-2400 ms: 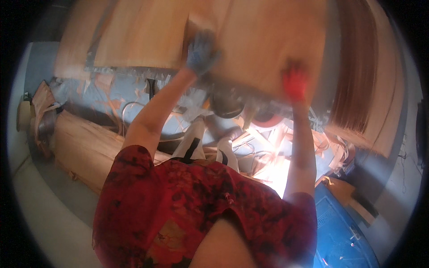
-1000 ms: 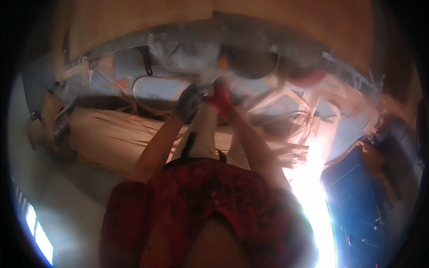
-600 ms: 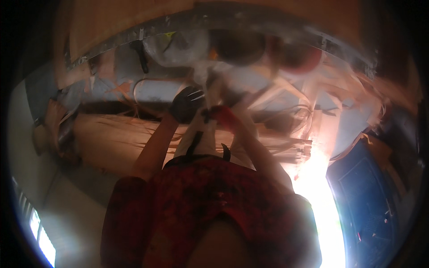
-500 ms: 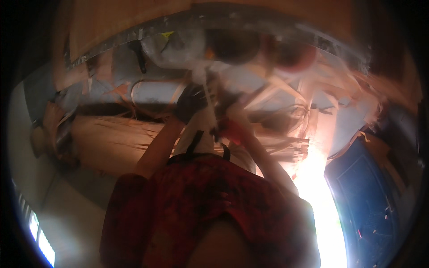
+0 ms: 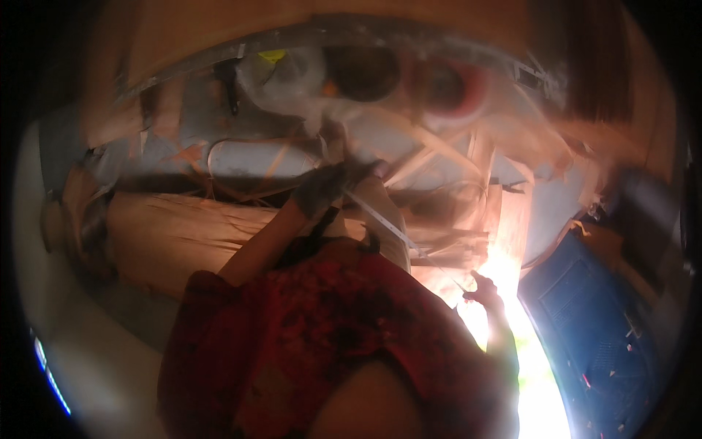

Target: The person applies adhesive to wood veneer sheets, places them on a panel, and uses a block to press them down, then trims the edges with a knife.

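My left hand (image 5: 318,189), in a dark glove, is closed around a narrow pale strip (image 5: 384,221) like a measuring tape, above my light-trousered legs. The strip runs diagonally down to the right to my right hand (image 5: 479,291), whose fingers close on it near a small dark piece; backlight blurs that hand. Beyond both hands is a bench edge (image 5: 329,33) with wood sheets on top. Beneath it show a cloudy plastic bag (image 5: 281,77), a dark round object (image 5: 362,73) and a red-rimmed one (image 5: 453,91), all blurred.
A long bundle of torn veneer (image 5: 164,234) lies at the left, with loose strips (image 5: 439,143) tangled over pale grey surfaces. A blue panel-like object (image 5: 585,314) is at the lower right, beside a very bright glare. A black tool (image 5: 230,88) hangs under the edge.
My hands left the wood sheets and came together lower down. Since then my right hand has moved down and right, drawing the pale strip out from my left hand, which stayed near the middle.
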Motion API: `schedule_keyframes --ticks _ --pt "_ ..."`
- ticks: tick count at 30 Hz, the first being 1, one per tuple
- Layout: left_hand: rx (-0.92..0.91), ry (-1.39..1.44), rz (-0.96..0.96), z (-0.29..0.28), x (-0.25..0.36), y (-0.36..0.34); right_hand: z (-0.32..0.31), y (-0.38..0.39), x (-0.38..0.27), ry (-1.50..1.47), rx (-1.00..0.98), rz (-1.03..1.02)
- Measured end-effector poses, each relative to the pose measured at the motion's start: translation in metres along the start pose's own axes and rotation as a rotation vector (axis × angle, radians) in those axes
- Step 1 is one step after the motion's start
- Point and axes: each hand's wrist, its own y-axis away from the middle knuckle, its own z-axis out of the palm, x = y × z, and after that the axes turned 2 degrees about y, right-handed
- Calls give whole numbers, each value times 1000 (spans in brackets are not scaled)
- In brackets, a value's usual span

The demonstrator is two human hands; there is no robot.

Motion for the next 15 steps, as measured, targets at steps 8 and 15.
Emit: schedule_keyframes --ticks 8,15 --pt "11 671 95 -69 50 70 -51 -56 36 -1507 -365 57" --pt "164 -1642 805 -29 67 59 -91 -160 -101 -842 506 -570"
